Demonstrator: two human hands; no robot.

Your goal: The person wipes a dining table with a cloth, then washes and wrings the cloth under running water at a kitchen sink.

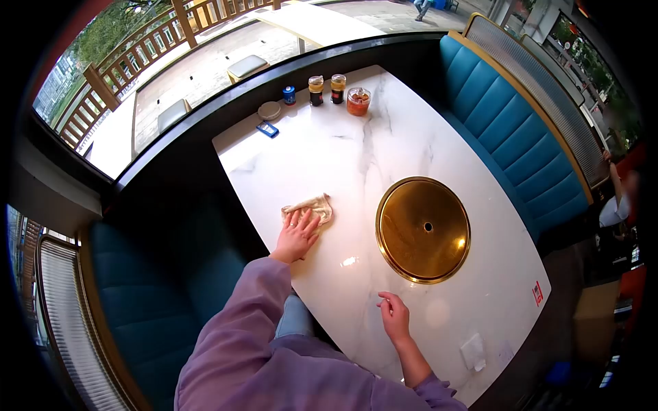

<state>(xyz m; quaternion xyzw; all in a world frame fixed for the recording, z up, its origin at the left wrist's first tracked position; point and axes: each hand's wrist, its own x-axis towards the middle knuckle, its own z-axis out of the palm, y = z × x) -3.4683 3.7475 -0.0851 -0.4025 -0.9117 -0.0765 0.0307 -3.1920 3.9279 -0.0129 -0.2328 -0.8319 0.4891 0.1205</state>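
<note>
My left hand (297, 235) lies on a beige cloth (319, 208) at the left side of the white marbled table (329, 164). Its fingers are stretched out and slightly spread, flat on the cloth, with the thumb side toward the table's middle. Over the near part of the table is my right hand (394, 316), its fingers loosely curled in and nothing visible in them. It is nearest to a round gold-coloured cover (418, 233) with a small hole in its centre, set in the tabletop. Part of the cloth is hidden beneath my left hand.
At the far end stand two dark sauce bottles (316, 90), a jar of red condiment (358, 102), a blue container (289, 95), a round dish (269, 110) and a blue-and-white item (267, 129). A crumpled tissue (473, 353) lies near right. Teal benches (510, 123) flank the table.
</note>
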